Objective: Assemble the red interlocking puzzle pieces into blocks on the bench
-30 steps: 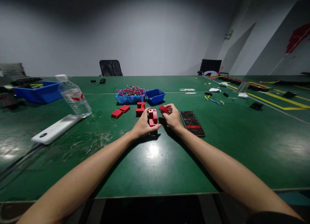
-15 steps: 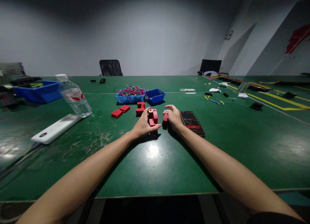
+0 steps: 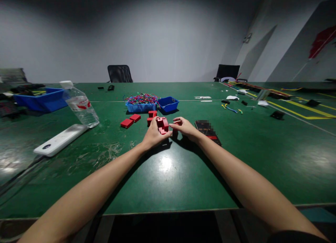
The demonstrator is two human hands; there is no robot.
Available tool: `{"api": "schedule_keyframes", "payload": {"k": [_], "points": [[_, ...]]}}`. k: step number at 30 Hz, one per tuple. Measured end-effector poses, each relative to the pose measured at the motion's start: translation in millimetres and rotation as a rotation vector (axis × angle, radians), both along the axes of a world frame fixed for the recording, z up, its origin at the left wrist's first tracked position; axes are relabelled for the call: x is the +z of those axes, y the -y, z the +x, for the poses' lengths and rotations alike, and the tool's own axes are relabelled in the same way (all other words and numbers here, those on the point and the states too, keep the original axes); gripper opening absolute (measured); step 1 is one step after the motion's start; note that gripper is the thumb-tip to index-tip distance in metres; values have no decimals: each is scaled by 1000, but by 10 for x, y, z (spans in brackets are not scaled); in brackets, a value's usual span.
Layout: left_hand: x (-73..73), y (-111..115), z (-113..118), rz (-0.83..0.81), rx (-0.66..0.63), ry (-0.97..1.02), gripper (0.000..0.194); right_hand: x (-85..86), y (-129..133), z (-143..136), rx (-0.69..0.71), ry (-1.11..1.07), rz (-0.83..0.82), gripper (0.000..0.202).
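Currently, the left hand point(image 3: 152, 135) grips a red block point(image 3: 163, 124).

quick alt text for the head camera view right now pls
A person's left hand holds a notched red block over a green table, while the right hand, close by, has its fingers at a mostly hidden red piece. Beyond are more red blocks and a blue tray of coloured wires; a phone lies at right.
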State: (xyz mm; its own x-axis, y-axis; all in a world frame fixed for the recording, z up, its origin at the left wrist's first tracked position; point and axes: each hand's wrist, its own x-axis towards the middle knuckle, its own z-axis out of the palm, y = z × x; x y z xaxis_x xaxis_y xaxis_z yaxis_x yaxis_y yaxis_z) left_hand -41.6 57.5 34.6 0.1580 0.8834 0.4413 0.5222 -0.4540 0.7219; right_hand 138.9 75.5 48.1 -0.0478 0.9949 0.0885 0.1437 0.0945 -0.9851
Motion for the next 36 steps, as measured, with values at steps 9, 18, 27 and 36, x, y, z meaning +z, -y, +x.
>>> {"api": "schedule_keyframes", "payload": {"k": [9, 18, 27, 36], "points": [[17, 14, -18, -10, 79, -13, 80, 40, 64, 81, 174, 38, 35, 55], [9, 16, -24, 49, -18, -59, 86, -8, -1, -203, -322, -527, -127, 19], [-46, -31, -16, 81, 14, -93, 97, 2, 115, -269, -283, -432, 103, 62], [-37, -64, -61, 148, -80, -91, 83, 72, 366, -282, -39, 284, 771, 57]]}}
